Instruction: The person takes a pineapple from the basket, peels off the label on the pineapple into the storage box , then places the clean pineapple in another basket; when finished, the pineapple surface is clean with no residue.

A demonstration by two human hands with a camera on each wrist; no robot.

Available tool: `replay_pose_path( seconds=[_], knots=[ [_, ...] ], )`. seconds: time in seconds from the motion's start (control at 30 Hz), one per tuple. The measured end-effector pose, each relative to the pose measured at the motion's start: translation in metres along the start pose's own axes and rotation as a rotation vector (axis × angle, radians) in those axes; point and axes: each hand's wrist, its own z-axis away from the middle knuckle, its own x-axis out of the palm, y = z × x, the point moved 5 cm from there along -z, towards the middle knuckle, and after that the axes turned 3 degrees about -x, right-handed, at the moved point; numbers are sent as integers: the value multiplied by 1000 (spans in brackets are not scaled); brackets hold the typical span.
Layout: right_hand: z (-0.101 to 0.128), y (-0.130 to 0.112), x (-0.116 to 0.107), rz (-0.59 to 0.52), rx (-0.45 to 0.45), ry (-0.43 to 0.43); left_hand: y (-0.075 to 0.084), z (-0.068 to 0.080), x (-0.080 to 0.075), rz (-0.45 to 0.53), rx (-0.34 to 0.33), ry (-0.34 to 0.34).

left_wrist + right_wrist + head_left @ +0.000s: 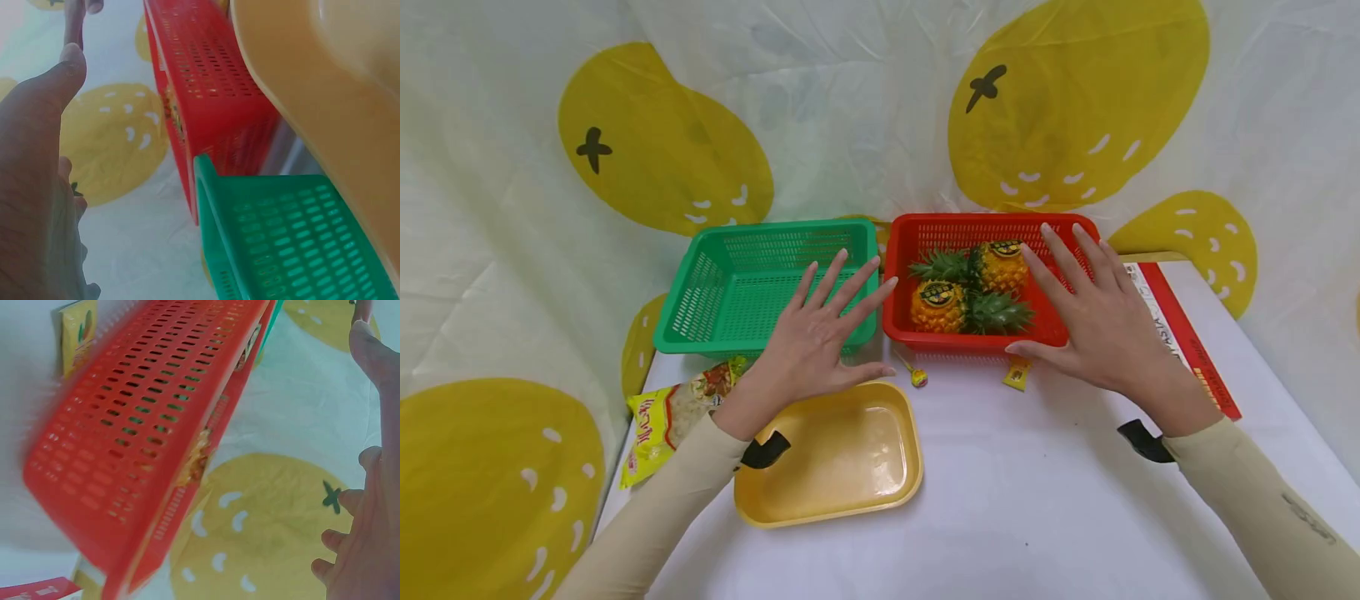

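My left hand is held up with fingers spread, overlapping the green basket and the yellow tray in the head view. Fingers spread too, my right hand hovers over the right end of the red basket. Neither hand holds anything. Inside the red basket lie two pineapples, the front one with its leaves to the right and the back one with its leaves to the left. In the left wrist view the thumb stands apart from the green basket and red basket.
A yellow bag of food lies left of the tray. In front of the red basket are a lollipop and a small yellow packet. A red and white pasta box lies on the right of the white table.
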Motion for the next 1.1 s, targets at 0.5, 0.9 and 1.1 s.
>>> replay_pose_path(
  seconds=[0.5, 0.9, 1.1],
  knots=[
    [37, 31, 7, -33, 161, -43, 5, -7, 21, 157, -14, -85],
    [51, 45, 23, -61, 192, -52, 13, -22, 37, 300, -40, -195],
    [63, 57, 32, -111, 293, -78, 14, -34, 39, 378, -34, -197]
  ],
)
